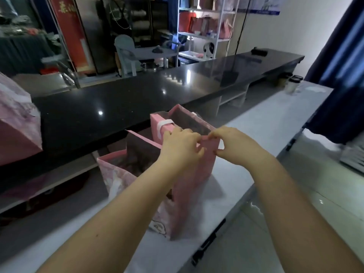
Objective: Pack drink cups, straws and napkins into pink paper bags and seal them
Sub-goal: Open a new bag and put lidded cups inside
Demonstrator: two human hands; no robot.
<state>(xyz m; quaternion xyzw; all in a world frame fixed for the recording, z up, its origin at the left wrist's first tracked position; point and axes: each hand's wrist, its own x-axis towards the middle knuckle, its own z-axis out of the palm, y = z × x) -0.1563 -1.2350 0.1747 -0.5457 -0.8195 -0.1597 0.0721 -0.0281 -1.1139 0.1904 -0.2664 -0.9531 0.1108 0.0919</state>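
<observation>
The tall pink paper bag [193, 184] is standing upright on the long white table [256, 134], and the main danger is that it is going to tip. It is narrow for its height, both hands are working at its very top, and a pull toward the person could be swinging it over the table edge just on the near side of the bag. A second risk is the paper itself. If the two hands are drawing the rim in different directions, the edge may be creasing crookedly or tearing, and the seal may be closing unevenly. The open pink printed paper bag [116, 180] is standing just to the left of the held bag, close enough that a sideways nudge could be knocking it. The inside of the held bag is dark, so I cannot tell whether everything is packed.

The left hand [181, 148] is pinching the bag's near top rim with its fingers curled tight over the edge. The right hand [234, 144] is pinching the same rim just to the right, thumb and fingertips closed narrowly on the paper. A white handle strip [165, 123] is lying over the bag's far-left rim. Dark-lidded drink cups [293, 83] are waiting well beyond the bag, far to its right.
</observation>
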